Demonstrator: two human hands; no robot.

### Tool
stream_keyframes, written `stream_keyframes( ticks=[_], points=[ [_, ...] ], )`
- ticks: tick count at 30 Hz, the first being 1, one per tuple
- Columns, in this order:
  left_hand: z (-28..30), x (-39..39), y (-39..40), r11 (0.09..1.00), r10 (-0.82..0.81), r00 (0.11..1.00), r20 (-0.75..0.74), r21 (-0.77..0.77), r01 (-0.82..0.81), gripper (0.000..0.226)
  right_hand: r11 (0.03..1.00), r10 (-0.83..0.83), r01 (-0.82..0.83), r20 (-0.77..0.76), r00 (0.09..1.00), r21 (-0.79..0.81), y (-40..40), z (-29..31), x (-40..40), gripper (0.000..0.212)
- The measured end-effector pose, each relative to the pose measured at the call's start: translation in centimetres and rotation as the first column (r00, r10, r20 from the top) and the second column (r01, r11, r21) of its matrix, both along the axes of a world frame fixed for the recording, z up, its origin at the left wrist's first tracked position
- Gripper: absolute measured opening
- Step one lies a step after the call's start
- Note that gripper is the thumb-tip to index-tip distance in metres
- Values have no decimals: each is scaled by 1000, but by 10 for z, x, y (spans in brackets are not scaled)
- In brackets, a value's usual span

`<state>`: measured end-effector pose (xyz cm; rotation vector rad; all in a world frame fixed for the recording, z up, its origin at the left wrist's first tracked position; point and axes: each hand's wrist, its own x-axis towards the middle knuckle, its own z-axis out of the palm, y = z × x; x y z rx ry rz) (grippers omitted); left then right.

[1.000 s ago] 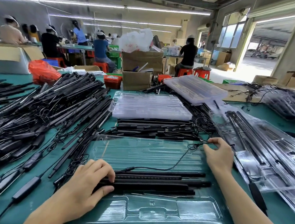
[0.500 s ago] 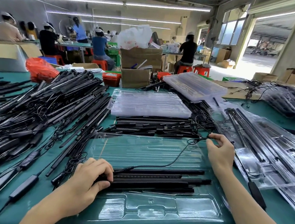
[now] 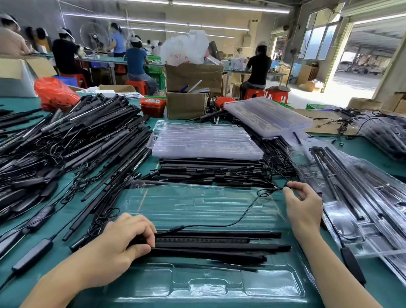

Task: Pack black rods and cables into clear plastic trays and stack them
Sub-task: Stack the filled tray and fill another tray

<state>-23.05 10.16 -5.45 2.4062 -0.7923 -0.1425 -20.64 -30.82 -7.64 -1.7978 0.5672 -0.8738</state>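
A person's left hand [image 3: 119,247] grips the end of a bundle of black rods [image 3: 214,243] lying across a clear plastic tray [image 3: 207,205] on the green table [image 3: 380,289]. The right hand [image 3: 302,208] pinches a thin black cable [image 3: 246,213] running from the rods, above the tray's far right corner.

Rods' [image 3: 214,244] left ends under hand [image 3: 119,247]

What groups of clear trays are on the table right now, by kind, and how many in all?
Tray being packed: 1
Empty tray stacks: 2, the centre stack and the tilted stack
Filled tray piles: 2, the near right pile and the far right pile
Total: 5
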Motion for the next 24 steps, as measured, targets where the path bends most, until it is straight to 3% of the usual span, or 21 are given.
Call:
stream_keyframes(
  ticks=[5,8,11,16,20,24],
  points=[
    [2,-5,-1,999,-18,1000,14,32,18,25,1000,10,-10,0,1000,13,0,0,0,10],
    [4,-11,-2,999,-38,996,76,19,37,12,1000,21,-21,6,1000,14,0,0,0,10],
    [2,-12,-6,999,38,991,130,-14,-37,18,999,27,-27,13,1000,24,0,0,-1,9],
    [-12,-6,-19,937,85,972,220,313,-153,48,994,62,-63,20,998,85,3,6,-1,12],
    [-15,-7,-24,912,88,967,240,371,-175,51,990,81,-85,44,996,115,2,10,-2,14],
    [-12,-4,-25,902,100,984,144,406,-151,50,980,82,-100,107,991,170,1,19,-3,12]
  ],
)
